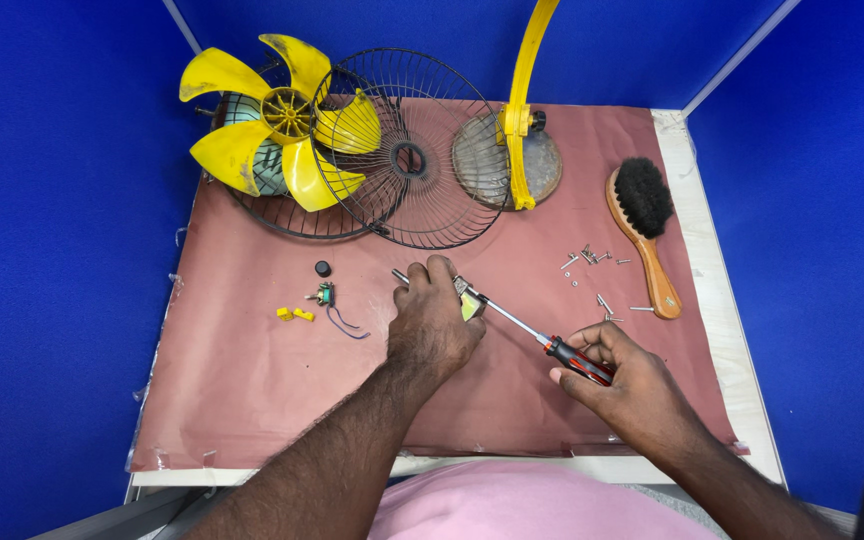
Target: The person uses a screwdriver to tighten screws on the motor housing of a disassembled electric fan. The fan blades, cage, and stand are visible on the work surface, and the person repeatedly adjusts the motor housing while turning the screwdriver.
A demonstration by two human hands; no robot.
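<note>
On brown mat — right hand [624, 385] grips screwdriver [542, 340], tip at part under left hand [434, 325].

- A yellow fan blade [277, 120] is lying at the mat's far left corner.
- A wire guard [412, 160] is leaning beside it.
- A wooden brush [644, 232] is resting near the right edge.
- Loose screws [592, 270] are lying scattered just beside the brush.
- A small wired switch [327, 296] is sitting near two yellow clips [294, 314].
</note>
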